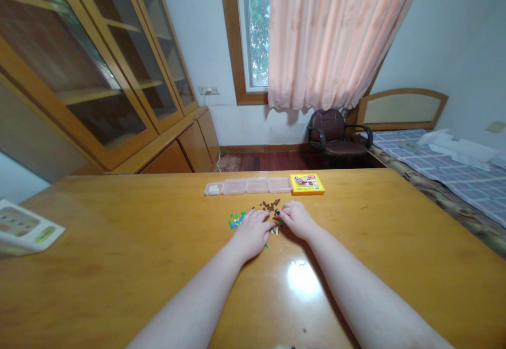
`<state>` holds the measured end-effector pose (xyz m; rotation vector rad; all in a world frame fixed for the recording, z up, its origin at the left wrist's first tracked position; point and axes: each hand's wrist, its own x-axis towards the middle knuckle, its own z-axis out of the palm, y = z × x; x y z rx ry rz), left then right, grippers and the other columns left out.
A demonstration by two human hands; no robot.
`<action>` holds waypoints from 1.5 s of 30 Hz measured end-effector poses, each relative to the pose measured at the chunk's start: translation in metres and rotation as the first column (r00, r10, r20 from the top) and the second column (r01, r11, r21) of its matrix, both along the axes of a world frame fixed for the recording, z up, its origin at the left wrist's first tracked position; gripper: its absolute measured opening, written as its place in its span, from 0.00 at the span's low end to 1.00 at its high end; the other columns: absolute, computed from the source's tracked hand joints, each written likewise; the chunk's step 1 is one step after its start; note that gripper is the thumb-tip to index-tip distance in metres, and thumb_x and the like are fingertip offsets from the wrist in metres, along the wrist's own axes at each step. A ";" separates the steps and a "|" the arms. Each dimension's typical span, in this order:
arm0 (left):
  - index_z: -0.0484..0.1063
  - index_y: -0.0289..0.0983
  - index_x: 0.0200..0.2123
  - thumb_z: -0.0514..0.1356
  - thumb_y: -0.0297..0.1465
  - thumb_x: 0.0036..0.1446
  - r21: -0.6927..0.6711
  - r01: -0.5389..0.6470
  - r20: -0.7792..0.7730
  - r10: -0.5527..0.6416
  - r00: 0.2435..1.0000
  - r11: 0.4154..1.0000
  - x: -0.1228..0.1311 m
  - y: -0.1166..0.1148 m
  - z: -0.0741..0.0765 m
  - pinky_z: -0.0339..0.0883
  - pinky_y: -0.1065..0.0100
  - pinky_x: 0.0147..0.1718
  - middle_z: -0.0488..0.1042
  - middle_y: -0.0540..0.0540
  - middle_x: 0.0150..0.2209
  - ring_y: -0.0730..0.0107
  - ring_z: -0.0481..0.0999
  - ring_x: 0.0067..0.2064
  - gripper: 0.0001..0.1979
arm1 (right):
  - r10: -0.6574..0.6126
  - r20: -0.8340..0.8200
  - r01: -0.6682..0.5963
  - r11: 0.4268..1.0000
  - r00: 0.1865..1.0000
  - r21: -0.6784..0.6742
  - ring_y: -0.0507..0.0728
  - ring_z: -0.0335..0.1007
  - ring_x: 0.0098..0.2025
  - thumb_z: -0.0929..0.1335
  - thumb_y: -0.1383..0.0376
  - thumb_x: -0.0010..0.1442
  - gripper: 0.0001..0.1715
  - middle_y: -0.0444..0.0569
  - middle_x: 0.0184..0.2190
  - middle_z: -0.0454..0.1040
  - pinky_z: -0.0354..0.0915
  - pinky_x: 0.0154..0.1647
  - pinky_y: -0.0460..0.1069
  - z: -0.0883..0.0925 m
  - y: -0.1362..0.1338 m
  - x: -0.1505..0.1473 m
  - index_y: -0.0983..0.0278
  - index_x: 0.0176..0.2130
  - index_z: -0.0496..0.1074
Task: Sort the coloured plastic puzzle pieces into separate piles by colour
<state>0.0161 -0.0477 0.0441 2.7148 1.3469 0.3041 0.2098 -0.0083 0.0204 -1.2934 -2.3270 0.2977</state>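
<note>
Both of my hands rest on a wooden table [118,264], close together among tiny building bricks. My left hand [253,230] lies knuckles up with fingers curled over a scatter of green and blue bricks [236,219]. My right hand [297,219] has its fingers pinched together on a small dark piece [277,212]. Brown bricks [271,204] lie just beyond the fingertips. Whatever sits under the left palm is hidden.
A clear compartment box [248,186] and a yellow box [307,184] sit at the table's far edge. A white leaflet [23,228] lies at far left. Beyond are a glass-door cabinet [98,75], a dark chair [336,135], and a bed [454,170] on the right.
</note>
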 end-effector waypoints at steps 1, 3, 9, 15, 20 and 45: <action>0.72 0.45 0.48 0.54 0.27 0.57 -0.004 0.000 0.001 0.000 1.000 1.000 0.000 0.000 -0.001 0.51 0.52 0.59 0.68 0.45 0.52 0.59 0.63 0.55 0.17 | -0.022 0.003 0.022 1.000 1.000 -0.003 0.53 0.63 0.30 0.60 0.63 0.64 0.23 0.48 0.24 0.71 0.52 0.35 0.48 0.000 0.000 0.000 0.65 0.24 0.75; 0.72 0.45 0.48 0.54 0.27 0.57 -0.011 -0.015 -0.010 0.015 1.000 1.000 0.000 0.000 -0.002 0.50 0.52 0.59 0.67 0.44 0.54 0.58 0.62 0.56 0.17 | -0.038 -0.011 0.038 0.999 0.999 -0.011 0.53 0.63 0.30 0.59 0.63 0.64 0.23 0.48 0.24 0.71 0.53 0.34 0.48 0.001 0.001 0.002 0.66 0.25 0.75; 0.73 0.40 0.46 0.55 0.27 0.54 0.008 -0.152 -0.067 0.153 0.986 0.988 -0.005 0.005 -0.006 0.51 0.50 0.58 0.67 0.41 0.55 0.55 0.62 0.58 0.16 | 0.065 -0.091 -0.069 0.997 0.994 -0.040 0.52 0.61 0.26 0.59 0.63 0.65 0.26 0.45 0.18 0.67 0.53 0.32 0.47 0.001 0.003 0.006 0.65 0.20 0.72; 0.74 0.37 0.44 0.55 0.25 0.54 0.035 -0.211 -0.029 0.212 0.977 0.977 -0.007 0.007 -0.004 0.52 0.51 0.58 0.69 0.39 0.52 0.56 0.64 0.56 0.15 | -0.093 -0.006 0.093 0.996 0.996 0.004 0.52 0.59 0.24 0.59 0.61 0.64 0.28 0.46 0.17 0.67 0.52 0.30 0.47 -0.003 0.006 0.008 0.65 0.18 0.72; 0.75 0.44 0.44 0.56 0.25 0.54 0.011 0.029 0.020 -0.029 0.999 1.000 -0.003 0.003 0.000 0.50 0.53 0.59 0.70 0.46 0.51 0.61 0.65 0.54 0.16 | -0.102 -0.076 0.102 0.995 0.992 -0.007 0.51 0.60 0.23 0.59 0.62 0.64 0.28 0.46 0.16 0.66 0.52 0.29 0.47 -0.002 0.006 0.010 0.65 0.17 0.71; 0.73 0.46 0.47 0.54 0.26 0.55 -0.066 0.054 -0.051 -0.058 0.997 0.996 -0.002 -0.003 0.005 0.48 0.48 0.60 0.68 0.46 0.55 0.58 0.61 0.59 0.18 | 0.182 -0.109 -0.186 0.982 0.977 -0.032 0.51 0.59 0.24 0.61 0.66 0.62 0.24 0.44 0.16 0.66 0.55 0.32 0.47 0.008 -0.001 0.006 0.65 0.17 0.69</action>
